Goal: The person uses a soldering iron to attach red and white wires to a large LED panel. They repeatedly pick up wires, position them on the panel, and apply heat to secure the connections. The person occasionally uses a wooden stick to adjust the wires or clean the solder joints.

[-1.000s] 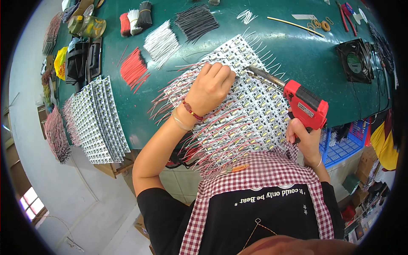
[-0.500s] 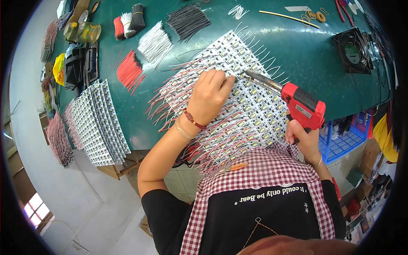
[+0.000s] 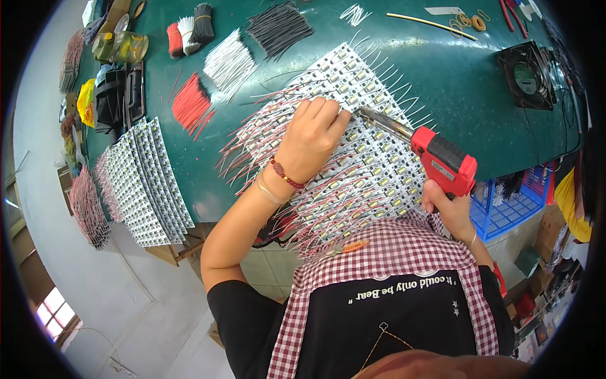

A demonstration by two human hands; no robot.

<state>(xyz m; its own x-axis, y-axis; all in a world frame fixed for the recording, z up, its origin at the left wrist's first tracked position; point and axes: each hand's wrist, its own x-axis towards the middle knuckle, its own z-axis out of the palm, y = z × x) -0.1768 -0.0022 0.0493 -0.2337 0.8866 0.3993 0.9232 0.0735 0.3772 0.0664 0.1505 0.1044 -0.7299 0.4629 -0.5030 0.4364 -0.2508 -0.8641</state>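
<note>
A large white sheet of circuit boards (image 3: 391,167) with rows of small parts lies at the table edge. Thin red and white wires (image 3: 252,139) fringe its left side, and pale wires stick out along its upper right. My left hand (image 3: 314,131) rests over the sheet, fingers curled and pinched together; whatever is between the fingertips is hidden. In my right hand (image 3: 447,205) is a red and black soldering gun (image 3: 445,161), gripped by its handle. Its metal tip reaches the sheet right beside my left fingertips.
Loose piles of red wires (image 3: 192,104), white wires (image 3: 230,65) and black wires (image 3: 279,30) lie beyond the sheet. Wired board sheets (image 3: 148,183) overlap at the left. A black fan (image 3: 525,76) stands at the right, above a blue crate (image 3: 511,205). A thin stick (image 3: 432,26) lies at the back.
The soldering gun and my right hand have shifted slightly left, bringing the tip closer to my left fingers. My left hand stays almost in place, still pinched.
</note>
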